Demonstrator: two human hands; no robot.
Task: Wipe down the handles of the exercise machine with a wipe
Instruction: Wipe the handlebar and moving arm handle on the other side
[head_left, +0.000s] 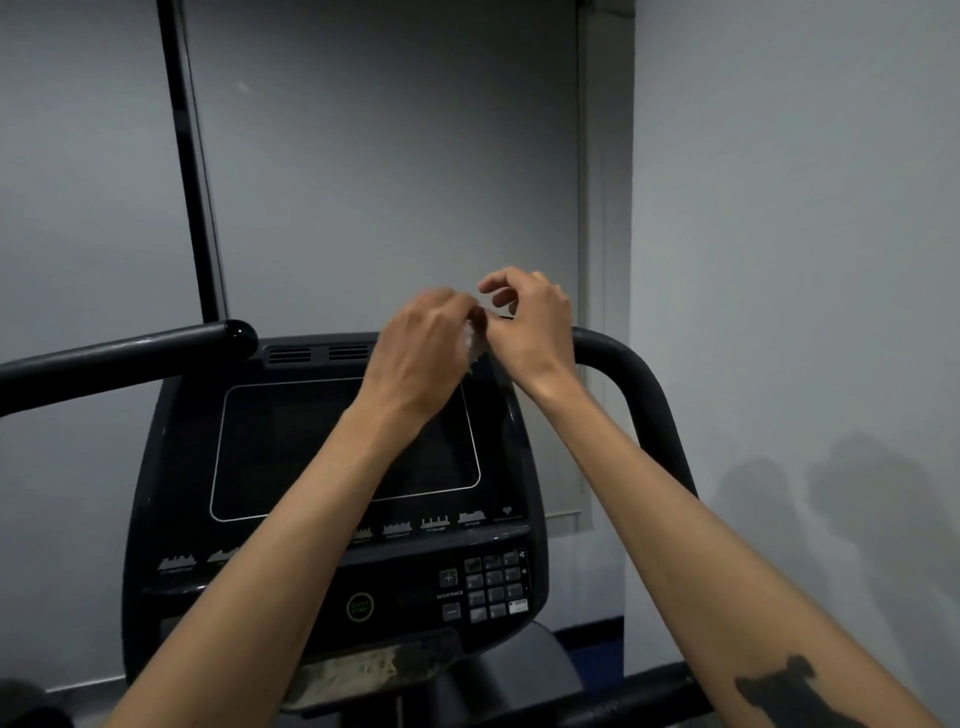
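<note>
Two bare forearms reach up from the bottom edge. L hand (423, 345) & R hand (530, 322) meet above the console (332, 467), each grip pinched on a small white wipe (475, 345) between them. Black handles: left handle (124, 358), right handle (639, 384) just beside R wrist.

Dim, even light falls on plain grey walls (363, 156). A black vertical bar (192, 171) runs up the wall at the left. At the right a pale wall section (805, 208) stands forward, with a narrow light trim strip (592, 260) along its edge. Low down runs a dark blue skirting band (592, 631). Soft shadows (857, 493) lie on the right wall.
</note>
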